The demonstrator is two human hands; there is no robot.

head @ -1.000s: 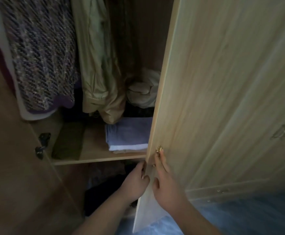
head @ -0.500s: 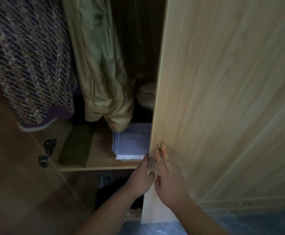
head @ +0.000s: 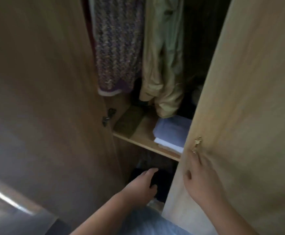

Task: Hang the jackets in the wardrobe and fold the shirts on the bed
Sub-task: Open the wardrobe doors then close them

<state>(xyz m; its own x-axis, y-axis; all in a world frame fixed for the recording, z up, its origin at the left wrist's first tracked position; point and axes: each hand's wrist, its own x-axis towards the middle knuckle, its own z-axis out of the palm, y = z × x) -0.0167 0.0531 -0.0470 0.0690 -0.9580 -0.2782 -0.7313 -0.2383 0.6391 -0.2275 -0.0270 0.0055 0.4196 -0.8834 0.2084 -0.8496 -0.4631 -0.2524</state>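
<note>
Glossy olive jacket (head: 162, 65) beside speckled purple knit (head: 116, 48); left hand (head: 141, 189) loose, right hand (head: 201, 180) flat on door (head: 248, 99).

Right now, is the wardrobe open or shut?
Open. The right door stands ajar, with the green jacket and folded clothes on the shelf visible in the gap. The right hand rests flat on that door.

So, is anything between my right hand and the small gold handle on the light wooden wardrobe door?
Nothing visible. The right hand lies flat on the light wooden wardrobe door, fingertips just below the small gold handle.
</note>
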